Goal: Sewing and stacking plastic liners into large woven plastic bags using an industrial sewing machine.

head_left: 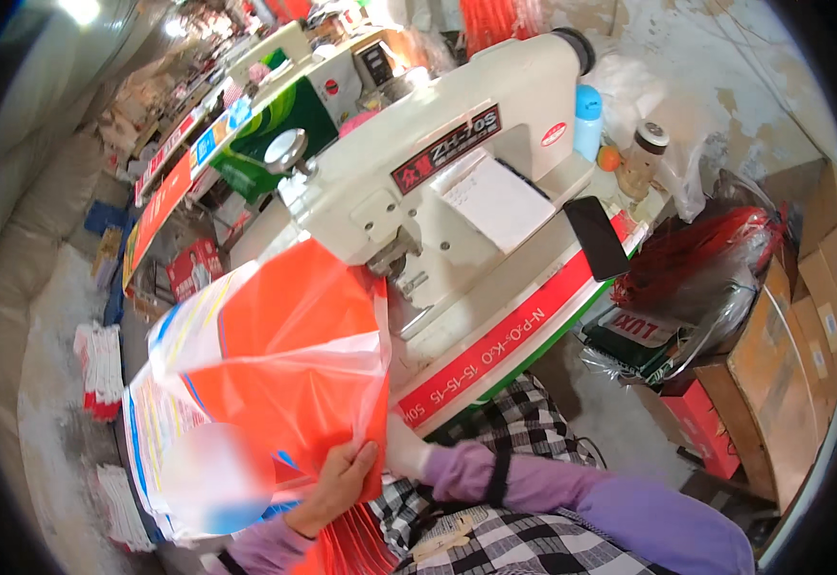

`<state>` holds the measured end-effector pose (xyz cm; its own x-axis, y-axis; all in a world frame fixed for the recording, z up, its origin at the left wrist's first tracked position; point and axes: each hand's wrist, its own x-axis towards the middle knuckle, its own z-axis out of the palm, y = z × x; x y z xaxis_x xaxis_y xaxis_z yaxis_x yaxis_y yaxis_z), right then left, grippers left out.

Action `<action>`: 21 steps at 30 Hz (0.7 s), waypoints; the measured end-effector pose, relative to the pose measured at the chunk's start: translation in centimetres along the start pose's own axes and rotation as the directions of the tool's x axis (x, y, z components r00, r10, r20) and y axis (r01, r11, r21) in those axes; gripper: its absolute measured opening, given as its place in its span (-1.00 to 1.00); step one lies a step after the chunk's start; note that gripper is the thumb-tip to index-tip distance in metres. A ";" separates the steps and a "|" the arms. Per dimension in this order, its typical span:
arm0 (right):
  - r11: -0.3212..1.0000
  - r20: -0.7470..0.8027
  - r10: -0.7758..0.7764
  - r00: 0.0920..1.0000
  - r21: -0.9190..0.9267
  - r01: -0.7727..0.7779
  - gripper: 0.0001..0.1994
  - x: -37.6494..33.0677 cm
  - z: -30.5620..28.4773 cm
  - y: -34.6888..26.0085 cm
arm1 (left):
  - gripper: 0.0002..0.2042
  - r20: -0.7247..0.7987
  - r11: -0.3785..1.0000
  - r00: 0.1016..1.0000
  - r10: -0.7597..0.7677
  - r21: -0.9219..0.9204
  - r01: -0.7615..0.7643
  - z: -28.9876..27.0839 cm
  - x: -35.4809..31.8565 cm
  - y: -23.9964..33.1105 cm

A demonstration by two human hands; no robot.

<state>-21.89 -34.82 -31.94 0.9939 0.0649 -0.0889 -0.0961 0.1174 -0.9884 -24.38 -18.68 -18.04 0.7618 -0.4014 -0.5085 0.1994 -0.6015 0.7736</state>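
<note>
Orange bag [284,364] up at sewing machine [438,163].
Left hand [337,484] fingers pinched its lower edge; right hand hidden, grip impossible to tell. Could've snagged under the machine head — slack film.

A sheet stack [275,383] lies before the sewing machine [438,182]; a phone [596,238] seemingly rests on its table [495,335].

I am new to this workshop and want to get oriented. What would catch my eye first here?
First, the bright orange plastic bag at the centre left, gripped at its lower edge by the left hand. Directly behind it stands the large cream sewing machine on its table. A black phone lies on the table's right end.
</note>
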 end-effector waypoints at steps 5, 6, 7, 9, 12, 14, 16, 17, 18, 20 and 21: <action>0.458 0.233 0.202 0.951 0.836 -0.302 -0.58 -4.1 -2.8 -6.7 | -0.81 0.118 0.751 0.979 -0.168 -0.628 0.205 1.7 0.7 3.0; 0.585 0.147 0.147 0.978 0.784 -0.206 -0.58 -4.0 -3.1 -6.8 | -0.81 0.134 0.753 0.976 -0.172 -0.620 0.218 1.1 1.5 3.7; 0.577 0.139 0.154 0.978 0.791 -0.203 -0.58 -4.2 -2.7 -6.8 | -0.85 0.171 0.986 0.972 0.163 -0.074 -0.152 0.4 2.2 4.4; 0.718 0.059 0.236 0.970 0.662 -0.215 -0.57 -5.0 -2.0 -6.7 | -0.87 0.402 0.721 0.831 0.384 0.432 -0.542 0.1 4.0 7.5; 0.980 -0.132 0.072 0.989 0.193 -0.045 -0.59 -8.2 0.6 -4.0 | -0.88 0.523 -0.005 0.592 0.613 0.752 -0.660 1.9 4.8 12.1; 0.994 -0.113 0.016 0.993 -0.110 -0.029 -0.51 -11.1 0.2 -4.1 | -0.89 0.774 0.100 0.509 0.377 0.512 -0.853 2.4 5.4 10.6; 0.978 -0.117 0.184 0.976 -0.077 -0.194 -0.45 -12.4 -3.5 -8.0 | -0.81 0.749 0.226 0.659 0.067 0.632 -0.741 3.1 2.9 8.5; 0.977 -0.074 0.165 0.983 -0.127 -0.174 -0.41 -12.5 -4.2 -8.5 | -0.80 0.753 0.193 0.656 0.060 0.636 -0.748 3.6 2.1 8.2; 0.975 -0.091 0.178 0.980 -0.118 -0.188 -0.41 -12.1 -4.1 -7.8 | -0.80 0.770 0.152 0.635 0.057 0.622 -0.768 4.0 1.9 8.2; 0.998 -0.187 0.010 0.982 -0.056 -0.021 -0.39 -10.2 -3.4 -5.6 | -0.77 0.809 0.181 0.587 0.027 0.574 -0.799 5.2 2.4 8.9; 0.994 -0.222 0.003 0.975 -0.102 -0.026 -0.36 -9.4 -3.0 -5.3 | -0.75 0.825 0.217 0.565 0.000 0.551 -0.806 5.1 2.8 8.9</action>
<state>-30.56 -38.99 -26.22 0.9807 -0.1564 -0.1171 -0.1164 0.0138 -0.9931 -23.65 -28.71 -14.47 -0.0787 -0.7965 -0.5995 -0.9101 -0.1880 0.3692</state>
